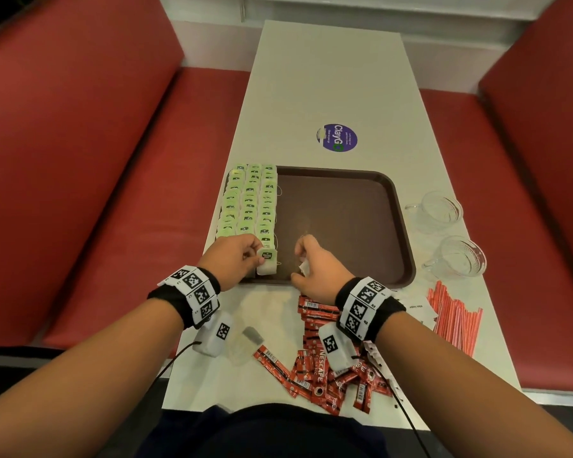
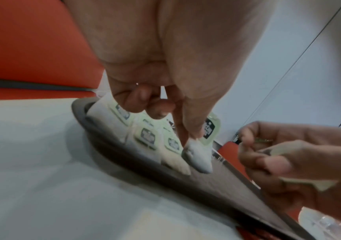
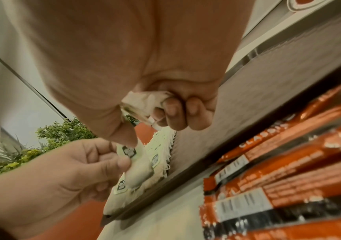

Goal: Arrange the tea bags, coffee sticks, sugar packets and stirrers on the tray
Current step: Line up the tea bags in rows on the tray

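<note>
A brown tray [image 1: 361,226] lies on the white table, with several green-tagged tea bags [image 1: 248,203] in three rows along its left side. My left hand [image 1: 242,256] pinches one tea bag [image 1: 267,262] at the near end of the third row; the left wrist view shows that tea bag [image 2: 198,155] on the tray [image 2: 227,186] under my fingers. My right hand [image 1: 308,262] holds more tea bags [image 3: 144,102] curled in its fingers, over the tray's near edge. Red coffee sticks [image 1: 325,368] lie piled on the table by my right wrist. Red stirrers [image 1: 454,319] lie at the right.
Two clear glass cups [image 1: 440,209] [image 1: 460,256] stand right of the tray. White packets [image 1: 417,309] lie beside the stirrers. A purple sticker [image 1: 336,137] marks the table beyond the tray. Red bench seats [image 1: 113,193] flank the table.
</note>
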{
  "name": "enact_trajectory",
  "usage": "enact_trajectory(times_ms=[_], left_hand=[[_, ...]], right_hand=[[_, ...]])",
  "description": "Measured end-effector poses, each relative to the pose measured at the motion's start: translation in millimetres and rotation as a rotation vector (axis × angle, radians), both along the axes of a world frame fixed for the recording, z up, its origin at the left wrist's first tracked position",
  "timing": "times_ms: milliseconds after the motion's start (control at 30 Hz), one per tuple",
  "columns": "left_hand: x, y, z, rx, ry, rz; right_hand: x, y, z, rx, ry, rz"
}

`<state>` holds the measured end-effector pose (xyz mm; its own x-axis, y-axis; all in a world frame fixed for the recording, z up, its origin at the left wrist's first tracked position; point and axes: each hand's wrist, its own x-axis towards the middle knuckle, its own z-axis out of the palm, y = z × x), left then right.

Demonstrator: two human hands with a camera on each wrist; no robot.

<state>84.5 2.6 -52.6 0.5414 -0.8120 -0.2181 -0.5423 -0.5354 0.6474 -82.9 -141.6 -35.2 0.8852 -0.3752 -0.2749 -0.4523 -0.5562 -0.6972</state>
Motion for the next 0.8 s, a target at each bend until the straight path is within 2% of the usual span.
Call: enact_trajectory(times_ms=[167,400,567,800], left_hand=[[-1.5,-4.4,-8.9,0.108,-0.072,0.023],[-6.3,-7.6,-5.7,0.075,-0.182,0.097],[-7.4,-11.6,-11.8,0.148,-0.221,-0.219],[-1.5,-22.1,-9.5,0.19,-0.299,-0.249]], right_hand=[[-3.8,-2.4,-1.3,0.05,0.013,-0.011],[-3.8,-6.1,0.1,-0.039,0.043,0.049],[-2.6,-6.7,2.9,-0.067,0.016,0.059],[-0.1,-9.6,3.4,-0.049,-0.018,0.048]])
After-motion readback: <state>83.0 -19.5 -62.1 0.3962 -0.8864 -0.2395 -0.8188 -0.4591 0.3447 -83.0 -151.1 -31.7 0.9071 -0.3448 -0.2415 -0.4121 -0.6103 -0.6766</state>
